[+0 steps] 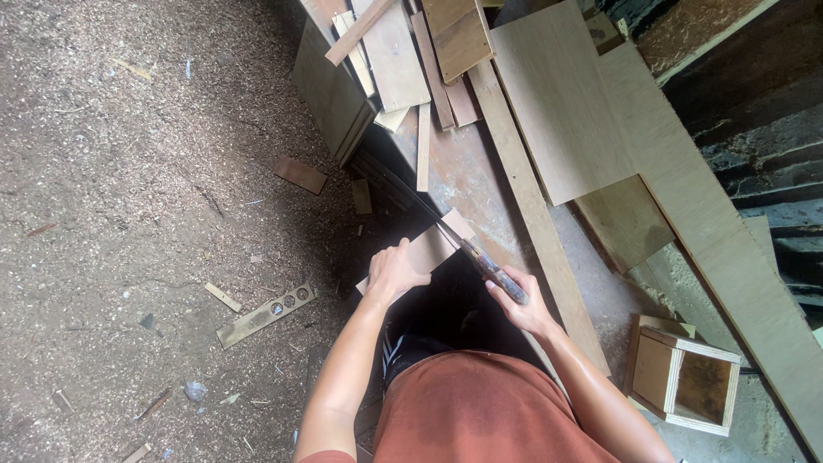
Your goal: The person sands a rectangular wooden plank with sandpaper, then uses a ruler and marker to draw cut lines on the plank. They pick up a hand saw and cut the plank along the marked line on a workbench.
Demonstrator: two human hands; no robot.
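far left: sawdust-strewn floor (129, 154) with a drilled wooden strip (266, 315) lying flat. then left hand (396, 273), fingers curled down and pressing on a small plywood piece (431, 248) at the edge of the workbench (467, 176). just right of it, a hand saw (454, 238), blade running up and away across the piece. right hand (519, 300) closed tight round the saw's handle. beyond, long boards (549, 103) stacked aslant. far right, low: open plywood box (681, 375).
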